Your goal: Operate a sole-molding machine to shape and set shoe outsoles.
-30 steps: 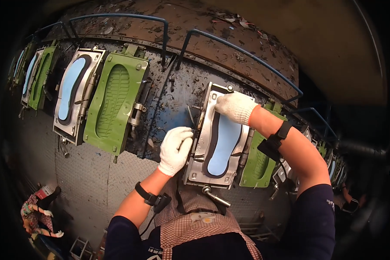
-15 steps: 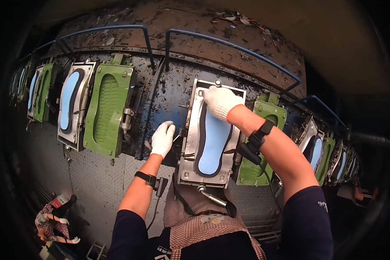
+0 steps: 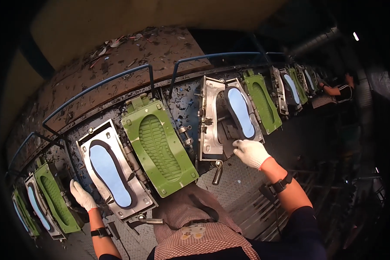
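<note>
My gloved left hand [image 3: 83, 197] is beside the lower left side of a silver mold [image 3: 141, 190], fingers extended, nothing visible in it. A light blue sole-shaped piece [image 3: 110, 173] with a black rim lies in that mold. Hinged to its right is a green mold half [image 3: 160, 147] with a tread pattern. My gloved right hand [image 3: 252, 154] is at the lower end of another silver mold [image 3: 209, 125], thumb and forefinger slightly apart, with nothing visible between them. There, a second blue sole piece [image 3: 242, 112] with a dark rim sits on a part swung apart from the left frame.
Metal lever handles [image 3: 217, 173] stick out at the molds' near ends. More green mold halves [image 3: 56, 197] line up on both sides. Blue rails [image 3: 112, 84] run behind, before a scrap-strewn brown surface [image 3: 160, 47]. Another person's arm [image 3: 331, 90] shows at far right.
The view has turned right, so the mold I was at is now further left. My right hand has left its far end and moved right to the neighbouring mold.
</note>
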Tool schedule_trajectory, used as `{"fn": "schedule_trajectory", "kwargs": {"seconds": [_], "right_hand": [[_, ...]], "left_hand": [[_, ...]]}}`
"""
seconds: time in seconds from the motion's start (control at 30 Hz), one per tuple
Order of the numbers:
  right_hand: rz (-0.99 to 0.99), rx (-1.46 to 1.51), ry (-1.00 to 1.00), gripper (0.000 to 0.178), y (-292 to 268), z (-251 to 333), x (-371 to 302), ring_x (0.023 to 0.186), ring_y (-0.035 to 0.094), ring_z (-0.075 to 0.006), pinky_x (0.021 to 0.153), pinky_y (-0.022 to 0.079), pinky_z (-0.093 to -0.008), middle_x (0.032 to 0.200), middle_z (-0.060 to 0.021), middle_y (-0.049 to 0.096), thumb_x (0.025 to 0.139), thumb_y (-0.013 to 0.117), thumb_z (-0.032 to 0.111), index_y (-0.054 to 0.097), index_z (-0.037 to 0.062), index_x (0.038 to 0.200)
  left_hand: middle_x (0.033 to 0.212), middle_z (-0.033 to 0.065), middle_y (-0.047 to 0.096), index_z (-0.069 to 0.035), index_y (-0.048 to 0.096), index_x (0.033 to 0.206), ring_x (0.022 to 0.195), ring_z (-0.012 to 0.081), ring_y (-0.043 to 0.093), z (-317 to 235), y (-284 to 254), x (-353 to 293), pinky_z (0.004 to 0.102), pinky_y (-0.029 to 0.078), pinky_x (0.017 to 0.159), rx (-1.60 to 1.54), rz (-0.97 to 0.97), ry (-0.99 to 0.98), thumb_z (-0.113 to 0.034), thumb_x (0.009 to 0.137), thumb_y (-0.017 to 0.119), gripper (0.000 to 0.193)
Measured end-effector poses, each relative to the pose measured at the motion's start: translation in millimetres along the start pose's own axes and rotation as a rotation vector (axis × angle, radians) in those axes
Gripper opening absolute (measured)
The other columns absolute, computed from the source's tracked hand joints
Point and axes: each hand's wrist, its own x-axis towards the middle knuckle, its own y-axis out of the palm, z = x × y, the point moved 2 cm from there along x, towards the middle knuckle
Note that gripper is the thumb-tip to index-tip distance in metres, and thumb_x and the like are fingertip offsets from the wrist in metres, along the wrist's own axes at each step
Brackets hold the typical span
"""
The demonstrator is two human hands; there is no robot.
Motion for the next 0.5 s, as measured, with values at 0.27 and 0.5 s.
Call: {"fn": "schedule_trajectory", "kwargs": {"seconds": [0.27, 0.5], "right_hand": [[-0.381, -0.112, -0.183, 0.018, -5, -16, 202, 0.094, 0.072, -0.0394, 0.082, 0.058, -0.0488, 0.098, -0.0242, 0.073, 0.094, 0.056, 0.011, 0.062, 0.0038, 0.11], [-0.417, 0.217, -0.269, 0.028, 1, -64, 207, 0.095, 0.071, -0.0443, 0.088, 0.056, -0.0512, 0.1, -0.0269, 0.073, 0.095, 0.056, 0.022, 0.068, -0.0004, 0.107]], "left_hand": [[0.135, 0.0245, 0.059, -0.003, 0.065, 0.124, 0.129, 0.0445, 0.056, -355, 59, -340, 0.0556, 0.043, 0.109, -0.209, 0.932, 1.118, -0.029, 0.081, 0.081, 0.053], [0.137, 0.0267, 0.06, 0.003, 0.062, 0.13, 0.128, 0.044, 0.057, -343, 183, -345, 0.0467, 0.045, 0.113, -0.252, 0.277, 0.493, -0.004, 0.095, 0.061, 0.036]]}}
